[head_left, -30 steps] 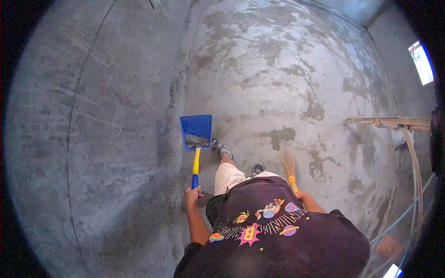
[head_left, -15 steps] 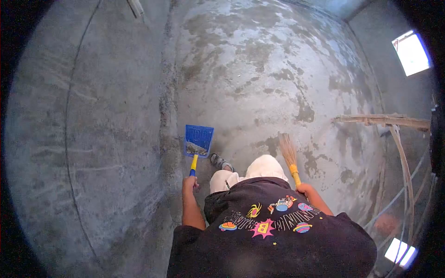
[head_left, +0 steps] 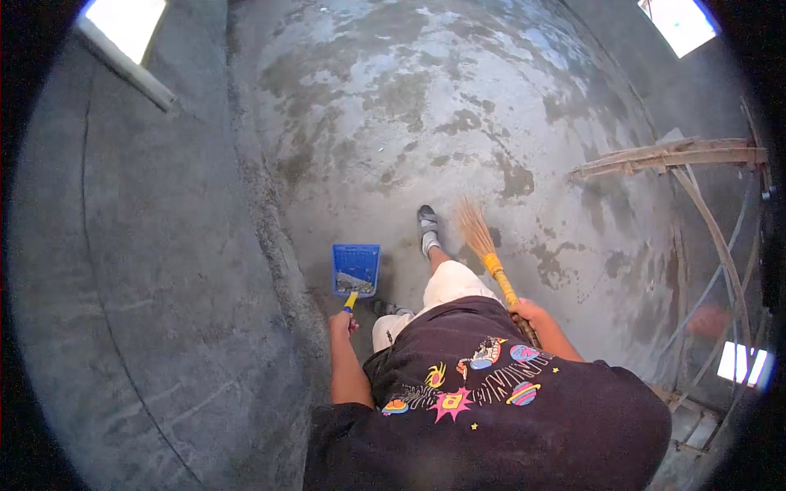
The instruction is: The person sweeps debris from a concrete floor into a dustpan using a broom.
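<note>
My left hand [head_left: 345, 322] is closed round the yellow and blue handle of a blue dustpan [head_left: 357, 260], which has grey debris [head_left: 354, 283] gathered at its handle end. On the other side, my right hand [head_left: 530, 314] grips a straw broom [head_left: 490, 254] by its yellow-wrapped handle. The broom's bristles point forward and fan out over the floor, to the right of my front foot. Dustpan and broom are well apart, with my legs between them.
Under me is a grey concrete floor [head_left: 393, 114] with dark damp patches. A concrete wall [head_left: 164, 245] runs along the left. Wooden poles [head_left: 671, 157] jut in from the right, with thinner rods below them. My sandalled foot [head_left: 427, 227] is forward.
One foot has stepped forward beside the broom. The dustpan sits slightly lower in view, and the broom has shifted left with more of its handle showing. The view has turned, revealing an opening at upper left.
</note>
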`<move>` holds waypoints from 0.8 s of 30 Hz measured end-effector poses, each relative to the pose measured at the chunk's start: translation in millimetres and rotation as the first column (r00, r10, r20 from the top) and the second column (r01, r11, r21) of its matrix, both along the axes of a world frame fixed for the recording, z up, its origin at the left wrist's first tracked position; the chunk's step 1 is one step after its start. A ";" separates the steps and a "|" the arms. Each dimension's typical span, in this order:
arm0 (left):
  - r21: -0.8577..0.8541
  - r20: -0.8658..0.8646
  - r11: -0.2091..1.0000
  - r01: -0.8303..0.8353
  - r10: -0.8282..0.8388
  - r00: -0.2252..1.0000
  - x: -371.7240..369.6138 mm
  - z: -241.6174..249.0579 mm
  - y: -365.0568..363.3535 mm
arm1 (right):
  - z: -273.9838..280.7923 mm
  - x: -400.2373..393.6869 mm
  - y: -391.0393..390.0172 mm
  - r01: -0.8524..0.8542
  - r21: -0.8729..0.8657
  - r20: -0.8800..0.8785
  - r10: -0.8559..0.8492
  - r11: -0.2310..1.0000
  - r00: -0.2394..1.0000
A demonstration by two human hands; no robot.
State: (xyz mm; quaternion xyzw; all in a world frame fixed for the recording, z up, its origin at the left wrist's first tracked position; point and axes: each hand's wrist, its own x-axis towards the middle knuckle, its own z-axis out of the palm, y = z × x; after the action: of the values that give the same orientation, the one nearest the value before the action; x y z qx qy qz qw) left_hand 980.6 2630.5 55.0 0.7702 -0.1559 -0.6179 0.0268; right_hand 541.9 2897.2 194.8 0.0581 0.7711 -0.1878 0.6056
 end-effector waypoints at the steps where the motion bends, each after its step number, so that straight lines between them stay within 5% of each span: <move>1: 0.006 0.012 1.000 0.012 -0.012 1.000 -4.0 3.3 -10.8 | 1.7 -5.6 -16.0 -0.013 -0.003 -0.007 0.013 1.000 1.000; 7: -0.121 -0.167 0.975 -0.187 0.166 0.972 -55.5 14.9 -79.1 | -23.4 -96.6 -116.0 -0.121 -0.131 -0.032 0.118 0.984 0.993; 9: -0.194 0.106 0.979 0.066 -0.046 0.993 -69.9 5.5 -94.9 | -18.9 -118.3 -168.0 -0.226 -0.048 -0.108 0.220 0.973 0.969; 13: -0.120 0.422 0.963 0.243 -0.172 0.890 -126.8 13.0 -148.3 | -59.7 -169.7 -265.2 -0.443 -0.095 -0.272 0.405 0.891 0.873; 15: -0.132 0.566 0.871 0.473 -0.325 0.758 -137.7 -8.6 -165.7 | -86.5 -191.3 -307.9 -0.708 -0.047 -0.483 0.604 0.705 0.634; 16: -0.097 0.591 0.886 0.453 -0.315 0.742 -155.1 -10.9 -172.6 | -97.9 -205.5 -322.2 -0.808 0.003 -0.576 0.662 0.589 0.480; 18: -0.050 0.613 0.899 0.436 -0.317 0.724 -188.8 -23.1 -199.2 | -120.7 -220.2 -370.1 -0.841 0.068 -0.543 0.727 0.537 0.420; 21: 0.072 0.675 0.896 0.439 -0.368 0.639 -223.6 -49.7 -234.6 | -143.0 -209.5 -445.6 -0.865 0.107 -0.462 0.795 0.490 0.393; 23: 0.104 0.667 0.901 0.421 -0.378 0.643 -236.7 -47.2 -245.1 | -177.8 -186.6 -425.0 -0.922 0.086 -0.375 0.870 0.377 0.321; 24: 0.099 0.659 0.899 0.427 -0.380 0.648 -243.4 -42.8 -248.8 | -166.3 -168.2 -409.4 -0.903 0.045 -0.346 0.855 0.427 0.387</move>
State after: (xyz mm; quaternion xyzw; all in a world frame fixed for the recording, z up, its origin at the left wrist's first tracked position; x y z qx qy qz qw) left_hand 737.2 2381.7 12.2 0.8829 -0.3423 -0.2877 -0.1436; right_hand 373.7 2487.9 28.5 -0.4362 0.7534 0.0978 0.4823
